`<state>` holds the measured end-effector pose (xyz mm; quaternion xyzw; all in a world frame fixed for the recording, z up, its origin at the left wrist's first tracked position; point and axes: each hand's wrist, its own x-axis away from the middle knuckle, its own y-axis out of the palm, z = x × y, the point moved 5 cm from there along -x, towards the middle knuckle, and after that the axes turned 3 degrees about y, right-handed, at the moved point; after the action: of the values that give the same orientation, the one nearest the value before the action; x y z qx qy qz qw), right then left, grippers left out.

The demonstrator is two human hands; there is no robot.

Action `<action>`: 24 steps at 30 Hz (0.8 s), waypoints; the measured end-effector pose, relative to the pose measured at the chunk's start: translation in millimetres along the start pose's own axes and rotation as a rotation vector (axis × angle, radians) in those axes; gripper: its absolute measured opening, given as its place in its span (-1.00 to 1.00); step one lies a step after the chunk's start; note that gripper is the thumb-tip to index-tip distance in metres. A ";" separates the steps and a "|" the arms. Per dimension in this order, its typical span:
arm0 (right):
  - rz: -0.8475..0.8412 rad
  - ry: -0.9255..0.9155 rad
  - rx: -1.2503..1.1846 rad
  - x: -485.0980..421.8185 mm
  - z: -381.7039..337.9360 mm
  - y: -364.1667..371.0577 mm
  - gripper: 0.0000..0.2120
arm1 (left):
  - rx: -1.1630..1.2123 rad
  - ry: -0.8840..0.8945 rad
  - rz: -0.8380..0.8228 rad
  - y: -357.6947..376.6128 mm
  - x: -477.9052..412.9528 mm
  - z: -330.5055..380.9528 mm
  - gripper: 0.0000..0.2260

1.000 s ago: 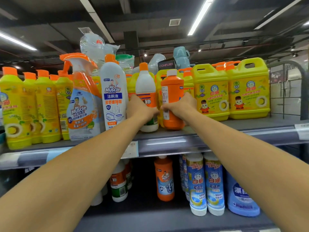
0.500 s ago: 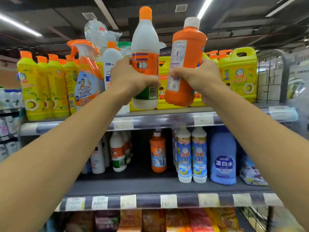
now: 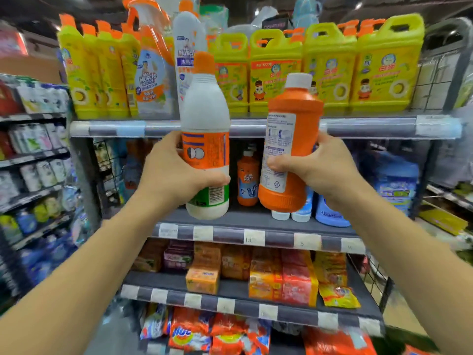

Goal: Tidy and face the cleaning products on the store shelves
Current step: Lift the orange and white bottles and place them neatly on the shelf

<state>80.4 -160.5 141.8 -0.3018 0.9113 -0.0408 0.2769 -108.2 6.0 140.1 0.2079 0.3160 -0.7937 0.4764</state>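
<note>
Cleaning bottles, two of them, are off the shelving and held in the air in front of the second shelf. The left hand grips a white bottle with an orange cap; the right hand grips an orange bottle with a white cap. Both stand roughly upright, the orange one leaning a little to the left, its back label with small print turned toward the camera.

What could go wrong, as I judge it: the two bottles hang close together with only a narrow gap, so swinging either one into the shelf could knock it against the other or against the small orange bottle standing at the back of the second shelf, just behind that gap. The front rail of the top shelf sits level with the bottle shoulders, so lifting carelessly could catch a cap on it. The orange bottle would also be faced wrongly if set down as it is turned now.

On the white bottle, the left thumb lies across the lower front near the barcode and the fingers wrap behind, closed firmly around the body. On the orange bottle, the right thumb presses the label's lower part while the fingers curl around the right side, clamped on its waist.
</note>
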 end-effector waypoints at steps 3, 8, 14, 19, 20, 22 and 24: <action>-0.023 0.045 0.060 10.5 25.7 13.6 -0.39 | -0.035 -0.077 -0.016 2.6 20.4 -32.4 -0.34; -0.064 0.138 0.086 18.2 67.9 36.8 -0.43 | -0.059 -0.188 -0.078 12.5 41.6 -83.7 -0.34; -0.076 0.231 0.128 10.1 110.2 67.2 -0.37 | -0.068 -0.322 -0.133 18.6 35.3 -135.1 -0.41; -0.074 0.296 0.155 -12.0 135.6 91.9 -0.36 | -0.048 -0.381 -0.168 13.3 3.7 -169.6 -0.46; -0.069 0.310 0.152 -19.1 139.6 97.0 -0.37 | -0.040 -0.392 -0.178 11.7 -3.9 -176.1 -0.46; -0.056 0.335 0.142 -34.1 147.5 107.2 -0.38 | -0.039 -0.398 -0.196 8.5 -19.7 -188.6 -0.47; -0.039 0.339 0.161 -49.7 154.9 117.4 -0.38 | -0.054 -0.377 -0.206 5.3 -35.9 -200.5 -0.47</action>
<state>133.5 -22.0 6.7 -0.2850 0.9328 -0.1691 0.1417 -81.2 166.8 18.0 0.0095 0.2621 -0.8543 0.4488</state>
